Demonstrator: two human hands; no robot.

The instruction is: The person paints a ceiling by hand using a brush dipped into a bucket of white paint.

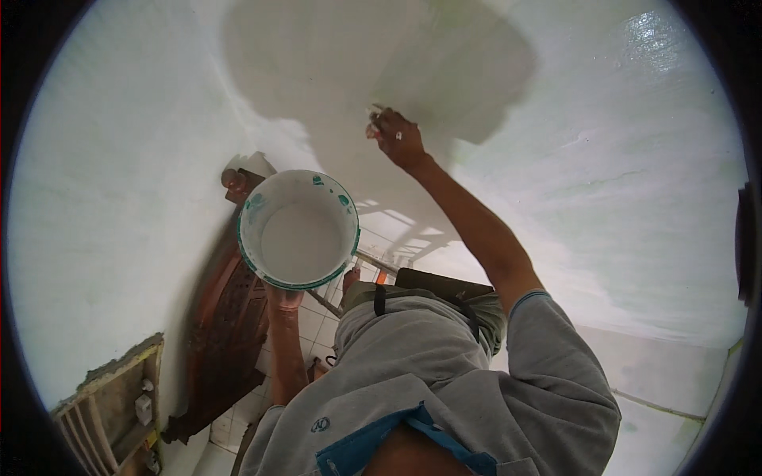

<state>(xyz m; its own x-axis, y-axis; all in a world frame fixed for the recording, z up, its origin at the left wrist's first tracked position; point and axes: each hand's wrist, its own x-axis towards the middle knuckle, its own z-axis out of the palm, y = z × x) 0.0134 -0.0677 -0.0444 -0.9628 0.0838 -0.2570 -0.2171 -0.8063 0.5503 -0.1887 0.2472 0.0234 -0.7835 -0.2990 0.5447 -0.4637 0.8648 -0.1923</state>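
Left hand (284, 298): left of centre, forearm upright, set beneath the bucket (252, 234); fingers largely hidden, so their closure cannot be told. Right hand (401, 139): upper centre, arm reaching up and leftward, fingers closed on a small whitish object (375, 113), kind unclear, at the wall (619, 159). Count: one slatted wooden frame (86, 436), lower left; one carved brown board (222, 325), left of centre; one white, green-rimmed bucket, centre-left, containing white liquid (302, 242).

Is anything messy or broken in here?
Yes. The bucket is patchy inside, and the right hand has a white spot. At lower left, the plaster edge looks ragged instead of straight, maybe broken or unfinished.
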